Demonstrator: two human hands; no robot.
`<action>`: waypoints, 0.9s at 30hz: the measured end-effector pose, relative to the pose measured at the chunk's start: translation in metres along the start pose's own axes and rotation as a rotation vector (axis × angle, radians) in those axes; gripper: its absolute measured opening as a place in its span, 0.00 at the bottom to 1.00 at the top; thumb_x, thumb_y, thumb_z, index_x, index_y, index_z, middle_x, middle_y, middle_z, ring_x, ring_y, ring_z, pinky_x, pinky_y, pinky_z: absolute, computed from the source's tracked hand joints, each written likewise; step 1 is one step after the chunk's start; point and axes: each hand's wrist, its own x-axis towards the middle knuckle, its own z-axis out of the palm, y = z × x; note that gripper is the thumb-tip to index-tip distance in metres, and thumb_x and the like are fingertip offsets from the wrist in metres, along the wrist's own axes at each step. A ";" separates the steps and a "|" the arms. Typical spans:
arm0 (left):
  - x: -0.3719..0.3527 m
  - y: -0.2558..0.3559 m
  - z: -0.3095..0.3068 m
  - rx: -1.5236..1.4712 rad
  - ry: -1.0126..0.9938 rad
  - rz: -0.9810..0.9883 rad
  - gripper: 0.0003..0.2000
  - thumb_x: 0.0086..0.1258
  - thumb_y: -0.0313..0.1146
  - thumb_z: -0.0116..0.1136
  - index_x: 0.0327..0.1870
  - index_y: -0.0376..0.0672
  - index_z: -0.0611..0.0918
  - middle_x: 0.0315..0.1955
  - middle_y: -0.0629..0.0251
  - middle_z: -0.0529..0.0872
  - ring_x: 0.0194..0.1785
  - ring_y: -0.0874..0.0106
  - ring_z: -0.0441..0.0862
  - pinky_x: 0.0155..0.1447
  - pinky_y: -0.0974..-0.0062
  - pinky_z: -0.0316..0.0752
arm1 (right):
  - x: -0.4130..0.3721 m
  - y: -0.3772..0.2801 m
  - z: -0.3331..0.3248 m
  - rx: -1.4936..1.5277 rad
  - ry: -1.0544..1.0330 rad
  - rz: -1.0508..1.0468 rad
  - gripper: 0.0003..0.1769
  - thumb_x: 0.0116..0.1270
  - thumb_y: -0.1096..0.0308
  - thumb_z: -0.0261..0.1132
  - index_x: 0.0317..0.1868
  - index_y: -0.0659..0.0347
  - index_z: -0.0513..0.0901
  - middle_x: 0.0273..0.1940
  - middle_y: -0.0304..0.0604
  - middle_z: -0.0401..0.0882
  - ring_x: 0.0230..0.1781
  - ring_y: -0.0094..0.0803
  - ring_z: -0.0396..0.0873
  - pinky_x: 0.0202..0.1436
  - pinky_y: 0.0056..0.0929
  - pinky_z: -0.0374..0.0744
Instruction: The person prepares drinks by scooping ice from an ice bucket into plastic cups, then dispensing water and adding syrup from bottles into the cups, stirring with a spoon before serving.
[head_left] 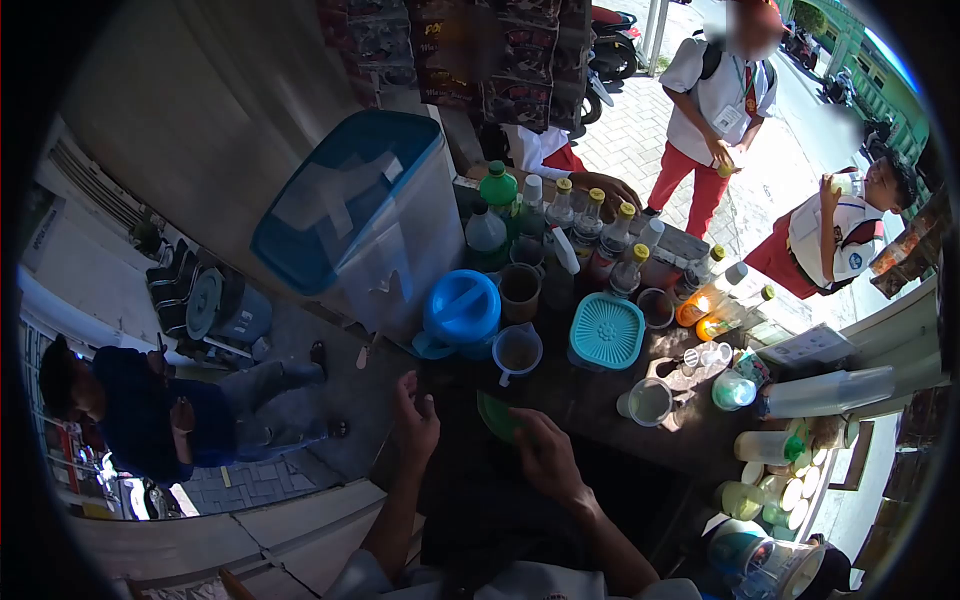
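My right hand (547, 455) grips a thin green piece with a curved edge (495, 415) in front of my body; its exact kind is hard to make out in the shade. To the left of it, my left hand (415, 420) is raised with its thumb and fingers apart, holding nothing. Beyond my hands on the dark table stand a blue lidded pitcher (462, 308), a small clear measuring jug (517, 352) and a turquoise lidded container (607, 332). Neither hand touches these.
Several yellow-capped bottles (616, 236) line the counter's far side. A large plastic box with a blue lid (350, 180) stands at the left. A clear cup (650, 402) sits at the right. People (735, 95) stand outside; another person (130, 410) is at the left.
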 end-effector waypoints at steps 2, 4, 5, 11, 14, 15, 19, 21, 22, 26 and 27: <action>0.031 -0.014 -0.005 -0.082 0.117 0.311 0.24 0.70 0.29 0.57 0.66 0.35 0.67 0.62 0.46 0.72 0.62 0.55 0.75 0.62 0.60 0.72 | 0.044 -0.001 0.066 0.001 -0.025 -0.016 0.22 0.72 0.67 0.57 0.64 0.66 0.71 0.60 0.60 0.73 0.61 0.55 0.74 0.63 0.41 0.73; 0.050 -0.023 -0.011 -0.079 -0.010 0.373 0.25 0.70 0.28 0.57 0.67 0.35 0.67 0.61 0.46 0.74 0.62 0.54 0.75 0.64 0.61 0.71 | 0.076 0.007 0.121 -0.021 0.010 0.021 0.26 0.73 0.63 0.56 0.67 0.67 0.68 0.62 0.61 0.70 0.63 0.57 0.71 0.66 0.41 0.71; 0.058 -0.027 -0.013 -0.067 -0.111 0.439 0.26 0.70 0.28 0.57 0.68 0.34 0.66 0.59 0.47 0.75 0.62 0.53 0.76 0.65 0.62 0.69 | 0.089 0.010 0.143 -0.046 0.146 -0.018 0.25 0.74 0.61 0.56 0.64 0.68 0.69 0.59 0.62 0.73 0.60 0.58 0.73 0.62 0.43 0.73; 0.057 -0.020 -0.043 -0.307 -0.440 0.325 0.19 0.72 0.28 0.53 0.62 0.32 0.71 0.54 0.49 0.80 0.60 0.58 0.78 0.66 0.66 0.68 | 0.115 0.008 0.194 0.182 0.489 0.193 0.19 0.75 0.58 0.56 0.50 0.69 0.72 0.36 0.59 0.78 0.37 0.52 0.79 0.40 0.44 0.74; 0.051 -0.048 -0.051 -0.519 -0.367 0.049 0.16 0.73 0.26 0.50 0.59 0.33 0.74 0.54 0.54 0.80 0.59 0.63 0.78 0.64 0.68 0.69 | 0.109 0.007 0.202 0.216 0.687 0.187 0.18 0.76 0.57 0.56 0.41 0.68 0.72 0.25 0.49 0.75 0.25 0.35 0.74 0.29 0.36 0.70; 0.051 -0.065 -0.053 -0.512 -0.388 0.055 0.16 0.73 0.26 0.50 0.59 0.33 0.74 0.54 0.54 0.80 0.59 0.63 0.78 0.64 0.68 0.69 | 0.106 0.006 0.202 0.250 0.738 0.230 0.19 0.76 0.57 0.57 0.37 0.68 0.72 0.22 0.45 0.71 0.23 0.27 0.70 0.27 0.33 0.67; 0.064 -0.083 -0.061 -0.479 -0.360 -0.091 0.15 0.75 0.27 0.47 0.60 0.32 0.74 0.55 0.58 0.80 0.60 0.67 0.76 0.65 0.69 0.67 | 0.089 0.018 0.204 0.169 0.881 0.217 0.23 0.74 0.57 0.60 0.27 0.67 0.69 0.18 0.39 0.63 0.23 0.19 0.60 0.23 0.30 0.61; 0.070 -0.077 -0.061 -0.463 -0.384 -0.098 0.16 0.77 0.30 0.47 0.60 0.32 0.73 0.56 0.58 0.79 0.61 0.67 0.75 0.66 0.69 0.67 | 0.076 0.020 0.203 0.097 0.935 0.231 0.28 0.73 0.58 0.63 0.19 0.65 0.64 0.17 0.34 0.59 0.22 0.17 0.57 0.22 0.28 0.56; 0.072 -0.076 -0.060 -0.548 -0.368 -0.130 0.17 0.78 0.33 0.45 0.60 0.32 0.73 0.56 0.57 0.78 0.61 0.67 0.74 0.67 0.68 0.66 | 0.068 0.022 0.202 0.100 0.947 0.236 0.28 0.73 0.58 0.63 0.19 0.65 0.64 0.17 0.34 0.59 0.22 0.17 0.57 0.22 0.28 0.56; 0.064 -0.058 -0.060 -0.556 -0.463 -0.040 0.21 0.78 0.42 0.47 0.60 0.32 0.73 0.55 0.56 0.77 0.59 0.66 0.73 0.66 0.67 0.65 | 0.038 0.020 0.182 0.286 0.968 0.255 0.30 0.71 0.60 0.66 0.14 0.64 0.64 0.14 0.28 0.59 0.19 0.14 0.56 0.21 0.24 0.54; 0.056 -0.049 -0.061 -0.522 -0.511 0.018 0.23 0.77 0.45 0.48 0.59 0.33 0.72 0.54 0.56 0.77 0.58 0.65 0.73 0.65 0.67 0.65 | 0.028 0.014 0.171 0.310 0.950 0.269 0.30 0.70 0.60 0.67 0.13 0.63 0.65 0.14 0.27 0.59 0.19 0.13 0.56 0.21 0.23 0.53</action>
